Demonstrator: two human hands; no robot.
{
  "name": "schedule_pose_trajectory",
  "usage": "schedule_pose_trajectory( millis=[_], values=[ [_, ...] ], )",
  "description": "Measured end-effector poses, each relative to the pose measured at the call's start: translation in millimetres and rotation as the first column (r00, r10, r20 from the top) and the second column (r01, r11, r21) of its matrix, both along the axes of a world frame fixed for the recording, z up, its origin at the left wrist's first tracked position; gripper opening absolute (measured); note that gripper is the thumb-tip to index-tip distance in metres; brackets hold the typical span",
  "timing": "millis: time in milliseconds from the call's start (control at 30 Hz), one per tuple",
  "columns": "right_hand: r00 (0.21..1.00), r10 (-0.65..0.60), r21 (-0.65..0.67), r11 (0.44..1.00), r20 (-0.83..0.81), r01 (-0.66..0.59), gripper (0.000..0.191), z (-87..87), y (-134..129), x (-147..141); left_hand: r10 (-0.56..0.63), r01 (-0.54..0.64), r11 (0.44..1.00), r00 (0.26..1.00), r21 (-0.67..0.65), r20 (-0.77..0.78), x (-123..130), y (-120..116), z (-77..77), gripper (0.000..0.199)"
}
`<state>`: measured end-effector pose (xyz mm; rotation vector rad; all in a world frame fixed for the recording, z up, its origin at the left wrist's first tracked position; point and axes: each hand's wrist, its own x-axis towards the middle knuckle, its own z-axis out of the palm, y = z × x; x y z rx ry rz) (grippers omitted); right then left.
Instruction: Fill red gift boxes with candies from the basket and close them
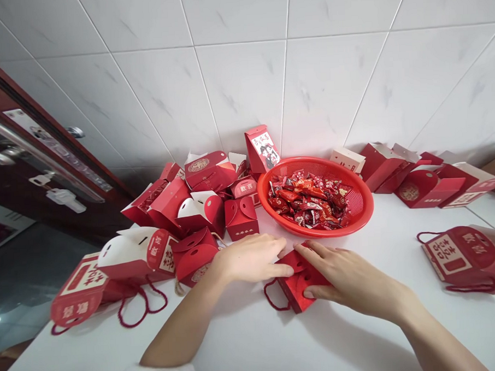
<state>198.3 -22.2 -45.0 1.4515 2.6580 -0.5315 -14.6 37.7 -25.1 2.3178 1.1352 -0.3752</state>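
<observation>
A small red box (298,298) with a red cord handle lies on the white table in front of me, its top flaps folded inward. My left hand (256,257) rests against the box's left side, thumb and fingers on its top edge. From the right, my right hand (337,274) lies over the box with its fingers along the far edge and its thumb on the near side. Both hands press on the box between them. Just behind it stands a red plastic basket (365,210) with wrapped candies (309,199) inside.
Several red and white boxes (199,207) crowd the left side of the table (238,339). More boxes (420,186) stand at the back right, and one (467,255) lies at the right. Behind is a tiled wall (242,71); a dark door (52,145) is at the left.
</observation>
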Motion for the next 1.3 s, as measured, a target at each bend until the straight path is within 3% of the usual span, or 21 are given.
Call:
schedule_pose_trajectory(
  millis=[100, 267, 333, 567, 800, 967, 1100, 1300],
  values=[
    [0.999, 0.006, 0.090, 0.996, 0.034, -0.009, 0.055, -2.0, -4, -2, 0.033, -0.034, 0.999, 0.999, -0.031, -0.038, 0, -1, -0.9, 0.036],
    [0.996, 0.064, 0.328, 0.941, 0.057, -0.079, 0.018, -3.7, -21, -12, 0.069, -0.070, 0.998, 0.997, -0.005, -0.029, 13, -7, -7.4, 0.033],
    [0.995, 0.090, 0.374, 0.922, 0.039, -0.098, 0.019, -5.7, -26, -16, 0.057, -0.057, 0.998, 0.998, 0.017, -0.026, 17, -8, -8.6, 0.031],
    [0.997, 0.072, 0.295, 0.953, 0.020, -0.075, 0.026, -15.3, -26, -18, 0.042, -0.041, 0.999, 0.997, -0.012, 0.060, 22, -3, -15.0, 0.027],
    [0.998, 0.062, 0.349, 0.935, 0.020, -0.065, 0.022, -13.3, -22, -8, 0.022, -0.008, 0.996, 0.988, -0.091, 0.152, 20, 1, -20.0, 0.034],
    [0.999, 0.038, 0.299, 0.953, 0.009, -0.039, 0.021, -12.4, -16, -8, -0.007, 0.035, 0.992, 0.975, -0.122, 0.222, 20, 0, -20.2, 0.027],
    [1.000, -0.002, 0.275, 0.962, -0.005, 0.003, 0.022, -9.9, -16, -9, 0.010, 0.018, 0.991, 0.977, -0.129, 0.214, 23, -3, -25.1, 0.036],
    [0.992, 0.109, 0.433, 0.892, 0.071, -0.129, 0.018, -11.2, -26, -15, 0.008, 0.006, 0.997, 0.984, -0.075, 0.179, 27, -3, -28.7, 0.029]
  ],
)
